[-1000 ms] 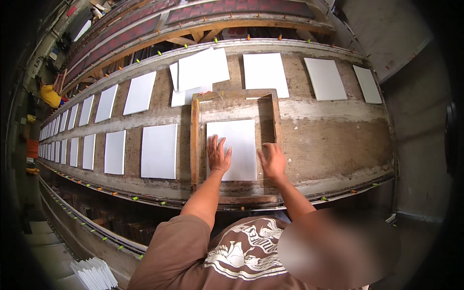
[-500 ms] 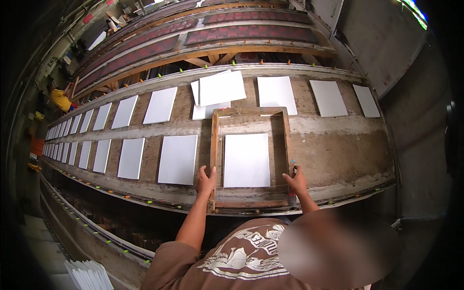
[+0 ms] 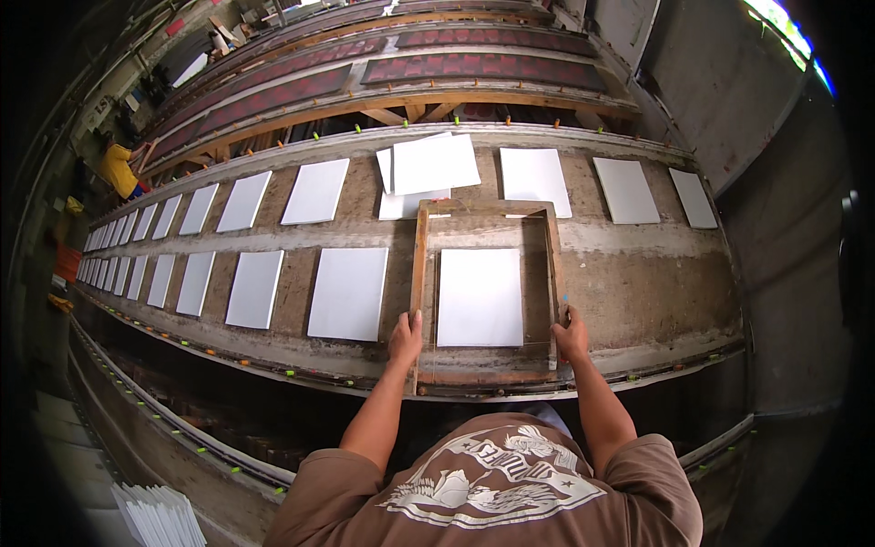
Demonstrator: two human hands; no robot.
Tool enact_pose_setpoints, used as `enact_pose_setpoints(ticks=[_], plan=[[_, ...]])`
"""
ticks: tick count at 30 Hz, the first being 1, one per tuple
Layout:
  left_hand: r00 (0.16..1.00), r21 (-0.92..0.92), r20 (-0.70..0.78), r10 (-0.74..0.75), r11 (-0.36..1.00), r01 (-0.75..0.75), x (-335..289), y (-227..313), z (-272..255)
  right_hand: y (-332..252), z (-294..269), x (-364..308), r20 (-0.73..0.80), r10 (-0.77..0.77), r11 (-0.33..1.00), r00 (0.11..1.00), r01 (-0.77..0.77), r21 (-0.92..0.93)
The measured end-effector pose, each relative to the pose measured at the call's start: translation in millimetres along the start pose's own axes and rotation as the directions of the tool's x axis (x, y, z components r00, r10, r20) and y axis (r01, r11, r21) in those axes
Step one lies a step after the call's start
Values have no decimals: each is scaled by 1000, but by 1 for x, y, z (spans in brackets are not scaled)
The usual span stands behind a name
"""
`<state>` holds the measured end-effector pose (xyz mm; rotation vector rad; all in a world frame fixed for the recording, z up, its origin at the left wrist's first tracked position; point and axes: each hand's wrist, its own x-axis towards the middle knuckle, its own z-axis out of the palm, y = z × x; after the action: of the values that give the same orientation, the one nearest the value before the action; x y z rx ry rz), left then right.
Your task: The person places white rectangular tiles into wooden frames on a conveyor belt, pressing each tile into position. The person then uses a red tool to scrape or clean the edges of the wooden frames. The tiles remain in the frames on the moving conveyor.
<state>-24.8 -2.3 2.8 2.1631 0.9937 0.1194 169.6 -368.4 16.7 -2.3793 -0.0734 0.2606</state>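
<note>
A rectangular wooden screen frame (image 3: 488, 207) lies around a white sheet or thin stack of sheets (image 3: 480, 298) on the long table. The sheet shows through the see-through middle of the frame. My left hand (image 3: 406, 340) grips the near part of the left rail, thumb upward along the wood. On the opposite rail, my right hand (image 3: 571, 335) is closed from the outside, its inner fingers partly hidden. Past the far rail sit a loose, overlapping pile of white sheets (image 3: 436, 164) and another white sheet (image 3: 535, 178).
Two rows of white sheets, among them one beside the frame (image 3: 348, 294), run left along the table (image 3: 647, 292). Small coloured pegs line the table edges. Further tables with dark red panels (image 3: 483, 71) stand beyond. A person in yellow (image 3: 118, 170) is far left. White sheets (image 3: 159, 515) lie lower left.
The view has shifted, so the table's things appear slightly further right. Both hands remain on the frame's side rails, and the frame still surrounds the same sheet.
</note>
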Motion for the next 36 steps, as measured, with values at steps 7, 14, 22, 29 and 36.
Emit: enact_pose_setpoints(ticks=[7, 14, 22, 29, 36], plan=[[1000, -64, 7, 0, 998, 1, 8, 12, -19, -31, -16, -1, -4, -26, 999, 1000, 26, 28], [999, -130, -30, -14, 991, 10, -1, 61, -33, -41, -45, 13, -8, -35, 996, 999, 35, 88], [997, -211, -67, 32, 976, -45, -8, 124, 3, -19, -99, 51, -79, -80, 993, 994, 86, 79], [992, -196, -56, 115, 973, -123, -21, 186, 71, 38, -159, 86, -123, -46, 996, 991, 56, 75], [984, -166, -66, 163, 971, -172, -34, 215, 159, 103, -210, 112, -42, 87, 992, 995, -83, 95]])
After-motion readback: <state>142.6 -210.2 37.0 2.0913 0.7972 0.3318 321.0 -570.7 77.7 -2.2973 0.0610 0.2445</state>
